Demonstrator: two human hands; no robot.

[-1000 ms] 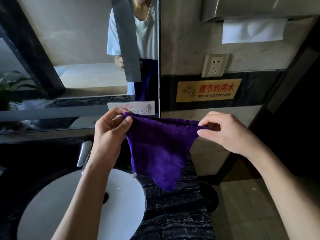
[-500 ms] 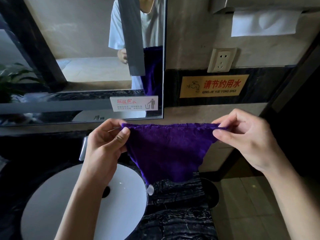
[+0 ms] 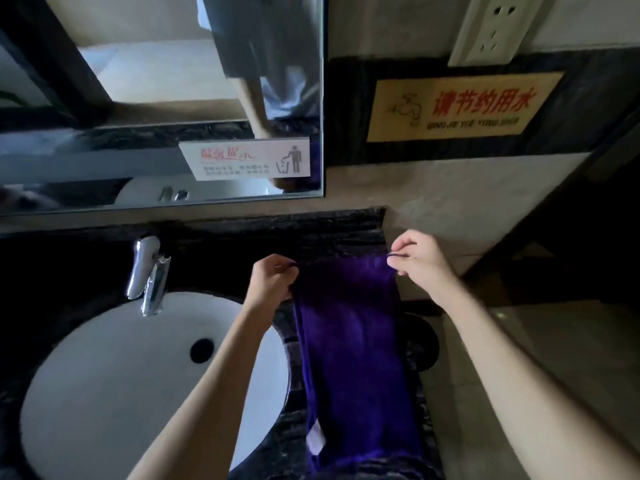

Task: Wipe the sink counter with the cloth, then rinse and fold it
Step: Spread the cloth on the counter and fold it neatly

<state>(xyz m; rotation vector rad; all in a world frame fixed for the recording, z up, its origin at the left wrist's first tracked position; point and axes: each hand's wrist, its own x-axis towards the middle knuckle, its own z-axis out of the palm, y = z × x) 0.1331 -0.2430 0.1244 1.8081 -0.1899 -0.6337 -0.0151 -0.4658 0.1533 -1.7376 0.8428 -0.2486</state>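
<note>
A purple cloth (image 3: pixel 356 348) lies stretched lengthwise over the dark marble counter (image 3: pixel 263 237), to the right of the white sink basin (image 3: pixel 114 382). A small white label shows near its lower left edge. My left hand (image 3: pixel 273 280) pinches the cloth's far left corner. My right hand (image 3: pixel 420 259) pinches the far right corner, close to the counter's right end. Both corners sit low, near the counter's back. The cloth's near end runs out of the frame's bottom.
A chrome tap (image 3: pixel 147 273) stands behind the basin on the left. A mirror (image 3: pixel 159 98) and a yellow water-saving sign (image 3: pixel 460 105) hang on the wall behind. A round dark bin (image 3: pixel 420 344) sits on the tiled floor just past the counter's right edge.
Both hands have lowered the cloth from mid-air in front of the wall down onto the counter. It hung as a triangle before; now it lies spread long and flat.
</note>
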